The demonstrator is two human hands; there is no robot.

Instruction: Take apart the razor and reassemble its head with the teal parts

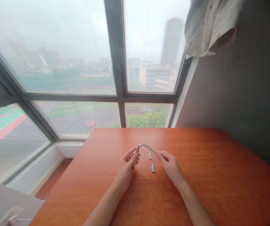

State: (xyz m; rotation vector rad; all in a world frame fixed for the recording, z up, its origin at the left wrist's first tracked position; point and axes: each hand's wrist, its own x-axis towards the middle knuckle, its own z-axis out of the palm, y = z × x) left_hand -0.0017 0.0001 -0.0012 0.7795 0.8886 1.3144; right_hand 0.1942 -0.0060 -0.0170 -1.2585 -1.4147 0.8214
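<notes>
Raised over the table, my left hand (128, 161) is closed around a slim silver handle (138, 148) with a bent neck and a dark lower end. My right hand (169, 163) pinches the lower end of a thin whitish stick (150, 147). The stick slants up to the left, and its tip meets or nearly touches the silver neck; I cannot tell which. Between the hands, two small dark-and-teal bars lie on the table, like razor cartridges. The far bar (149, 156) is close to my right fingertips, and the near bar (152, 168) is closer to me.
The reddish-brown wooden table (196, 194) spreads under both hands. Beyond its far edge stand large windows with a grey frame (120, 56). A pale shirt (210, 31) hangs at upper right by a dark wall. A socket with a white plug (13, 218) is at lower left.
</notes>
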